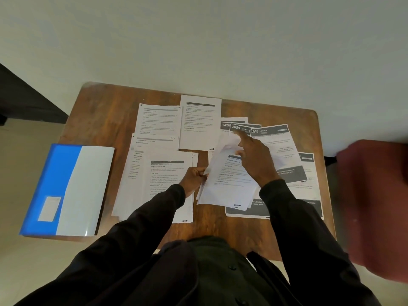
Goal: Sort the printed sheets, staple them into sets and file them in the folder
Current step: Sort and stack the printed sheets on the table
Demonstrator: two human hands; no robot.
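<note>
Printed sheets cover the brown table. My left hand pinches the left edge of a small stack of sheets at the table's middle. My right hand lies over the top of that stack, its fingers lifting the curled upper corner of a sheet. Sheets with dark headers and numbers fan out behind and right of the stack. More text sheets lie to the left and at the back. A blue and white folder lies shut at the table's left edge. No stapler is in view.
A dark red seat or cushion stands right of the table. The table's far edge meets a pale wall. A dark piece of furniture is at the far left. Pale floor shows below the folder.
</note>
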